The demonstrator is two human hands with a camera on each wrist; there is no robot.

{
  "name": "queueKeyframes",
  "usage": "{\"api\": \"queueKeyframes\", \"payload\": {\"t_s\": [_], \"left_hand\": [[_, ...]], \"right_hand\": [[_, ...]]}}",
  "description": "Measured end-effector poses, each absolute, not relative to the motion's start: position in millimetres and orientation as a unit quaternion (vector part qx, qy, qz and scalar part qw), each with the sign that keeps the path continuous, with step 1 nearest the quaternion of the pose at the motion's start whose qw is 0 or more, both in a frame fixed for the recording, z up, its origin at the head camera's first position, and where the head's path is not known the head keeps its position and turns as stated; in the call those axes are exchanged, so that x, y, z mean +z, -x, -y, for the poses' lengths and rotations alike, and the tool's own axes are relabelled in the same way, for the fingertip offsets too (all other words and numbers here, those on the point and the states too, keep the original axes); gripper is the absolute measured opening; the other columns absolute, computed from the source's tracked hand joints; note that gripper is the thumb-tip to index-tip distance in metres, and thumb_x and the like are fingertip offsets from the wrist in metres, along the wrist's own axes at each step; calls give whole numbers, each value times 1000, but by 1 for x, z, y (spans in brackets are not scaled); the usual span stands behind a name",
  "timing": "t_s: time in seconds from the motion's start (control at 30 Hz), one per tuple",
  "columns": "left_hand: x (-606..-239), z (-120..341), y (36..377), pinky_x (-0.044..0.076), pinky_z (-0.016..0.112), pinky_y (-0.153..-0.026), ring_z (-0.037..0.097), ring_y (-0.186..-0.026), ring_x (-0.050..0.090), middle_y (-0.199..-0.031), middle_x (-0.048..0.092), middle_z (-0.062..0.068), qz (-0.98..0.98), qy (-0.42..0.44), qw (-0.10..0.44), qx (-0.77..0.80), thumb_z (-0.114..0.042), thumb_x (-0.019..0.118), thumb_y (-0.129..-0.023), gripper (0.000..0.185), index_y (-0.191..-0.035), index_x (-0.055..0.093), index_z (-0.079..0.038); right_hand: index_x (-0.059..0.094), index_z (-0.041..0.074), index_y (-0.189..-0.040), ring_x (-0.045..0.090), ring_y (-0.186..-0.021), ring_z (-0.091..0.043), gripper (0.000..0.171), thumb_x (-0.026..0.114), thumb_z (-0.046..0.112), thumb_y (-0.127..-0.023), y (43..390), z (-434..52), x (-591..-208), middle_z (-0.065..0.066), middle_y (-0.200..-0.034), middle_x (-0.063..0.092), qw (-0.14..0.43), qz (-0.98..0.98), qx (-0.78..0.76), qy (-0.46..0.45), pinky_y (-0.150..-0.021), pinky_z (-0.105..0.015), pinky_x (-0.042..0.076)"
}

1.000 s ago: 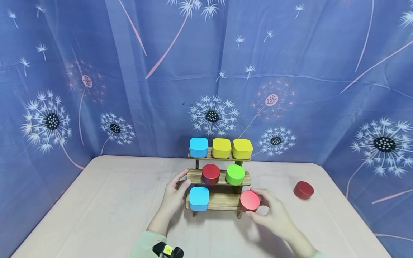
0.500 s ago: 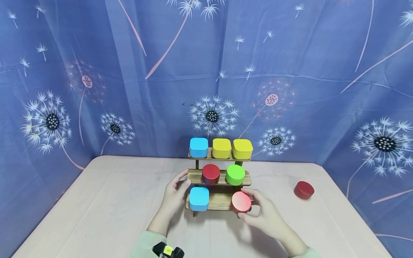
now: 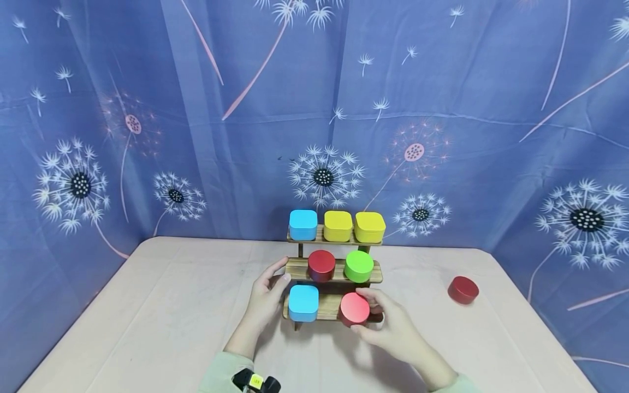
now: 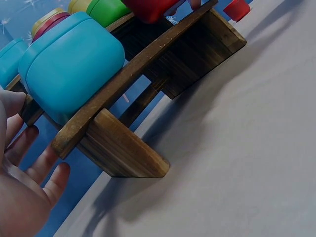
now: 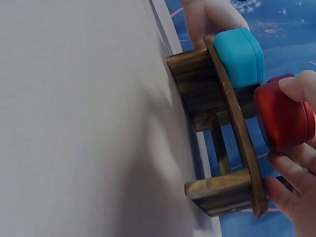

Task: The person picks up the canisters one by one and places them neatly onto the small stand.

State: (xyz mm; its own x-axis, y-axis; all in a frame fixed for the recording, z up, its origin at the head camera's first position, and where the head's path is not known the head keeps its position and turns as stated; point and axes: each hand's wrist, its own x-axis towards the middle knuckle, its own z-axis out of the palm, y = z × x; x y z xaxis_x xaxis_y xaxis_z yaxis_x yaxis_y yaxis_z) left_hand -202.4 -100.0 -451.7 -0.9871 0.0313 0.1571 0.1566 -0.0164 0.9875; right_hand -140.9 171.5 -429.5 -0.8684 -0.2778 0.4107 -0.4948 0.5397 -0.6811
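A three-tier wooden display stand [image 3: 330, 309] stands mid-table, with small coloured tins on its tiers. My left hand [image 3: 265, 299] grips the left end of its middle tier; in the left wrist view the thumb lies over that tier's end. Between the thumb and fingers of my right hand [image 3: 390, 327] is a round red tin [image 3: 355, 309], over the right part of the bottom tier. The right wrist view shows a narrow gap between this red tin [image 5: 281, 116] and the tier board [image 5: 237, 113]. A square blue tin [image 3: 303, 303] sits at the bottom tier's left.
The middle tier bears a dark red round tin [image 3: 321, 266] and a green round tin [image 3: 358, 266]. On top are a blue tin [image 3: 303, 225] and two yellow tins [image 3: 338, 226]. Another red tin [image 3: 463, 290] lies on the table at right. A blue curtain [image 3: 236, 164] hangs behind.
My right hand has carried the round red tin leftward along the bottom tier, from its right end toward the middle. My left hand has stayed on the stand.
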Motion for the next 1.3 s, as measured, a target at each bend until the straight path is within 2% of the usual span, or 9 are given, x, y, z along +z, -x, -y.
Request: {"api": "queueKeyframes", "payload": {"t_s": [0.6, 0.83, 1.03, 1.2, 1.3], "left_hand": [[-451, 99, 203, 42, 19, -64, 6, -88, 53, -135, 49, 11, 703, 60, 40, -707, -15, 55, -96, 42, -138, 49, -14], [-452, 99, 203, 48, 17, -82, 1, -99, 57, -140, 47, 11, 702, 66, 43, -707, -15, 55, -96, 43, -138, 49, -13], [-454, 99, 203, 47, 15, -83, 1, -100, 57, -138, 47, 15, 706, 75, 53, -702, -17, 55, -96, 44, -138, 47, -9], [-453, 99, 203, 47, 16, -83, 1, -100, 57, -139, 48, 13, 706, 70, 48, -703, -17, 55, -96, 43, -138, 48, -11], [-452, 99, 202, 47, 15, -85, 0, -101, 57, -140, 47, 10, 707, 63, 44, -703, -17, 55, -96, 43, -138, 49, -14]], "right_hand": [[57, 8, -123, 60, -95, -5, 61, 83, 18, -68, 146, -157, -432, 6, -108, 64, 152, 875, 391, -242, -82, -33, 53], [58, 10, -123, 61, -97, -6, 59, 83, 24, -71, 146, -154, -433, 7, -110, 65, 141, 885, 389, -211, -85, -35, 52], [58, 12, -124, 62, -100, -9, 61, 83, 30, -71, 145, -154, -432, 6, -110, 67, 139, 890, 389, -195, -87, -36, 52], [58, 12, -122, 62, -95, -8, 59, 83, 25, -70, 143, -158, -431, 7, -104, 67, 134, 883, 404, -199, -80, -34, 53], [59, 12, -118, 63, -91, -12, 55, 83, 20, -70, 142, -160, -431, 6, -99, 68, 138, 876, 411, -212, -77, -33, 54]]}}
